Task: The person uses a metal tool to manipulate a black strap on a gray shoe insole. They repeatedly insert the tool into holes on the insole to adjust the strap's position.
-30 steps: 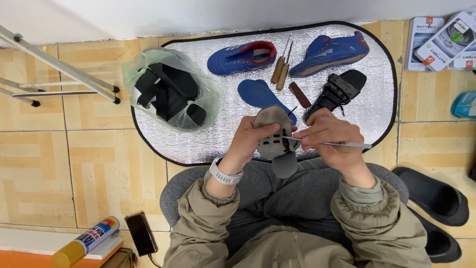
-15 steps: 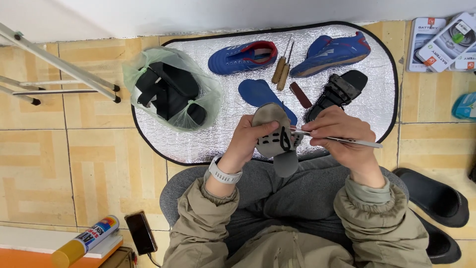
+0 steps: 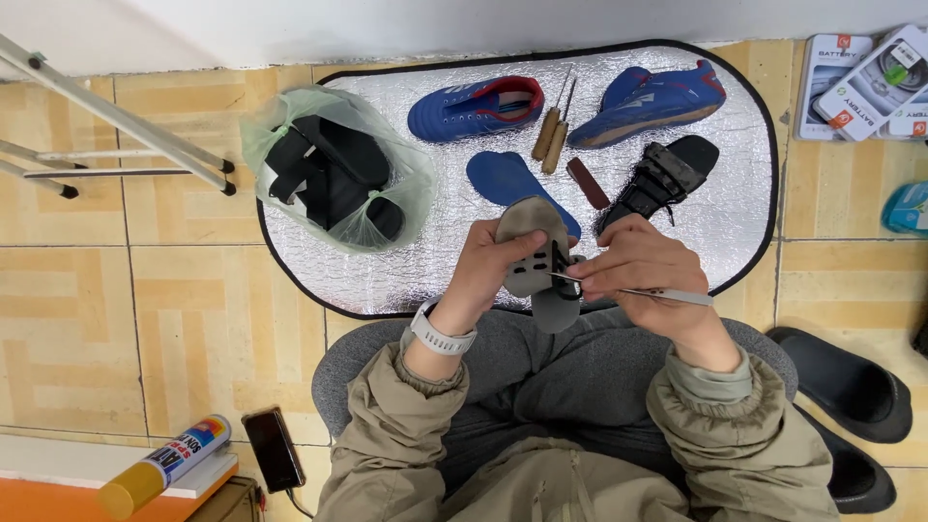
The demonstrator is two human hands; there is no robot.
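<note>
Left hand (image 3: 488, 266): fingers clenched round the grey sandal (image 3: 537, 261), gripping its upper half by the edge, sole turned up.
Right hand (image 3: 638, 271): fingertips pinched on a thin metal tool (image 3: 646, 292), tip at the black straps (image 3: 559, 263).
Sandal place: between both hands, above the lap, just off the silver mat (image 3: 406, 271).
Handling: looks light, sole flexible; straps soft, best held by the sole edge.
Beyond the fingers: black sandal (image 3: 662, 179), blue insole (image 3: 507, 179), blue shoes (image 3: 474, 108).

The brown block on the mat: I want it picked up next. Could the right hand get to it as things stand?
Probably, once freed: the right hand holds a thin metal tool, but the brown block lies bare on the silver mat just beyond it.
</note>
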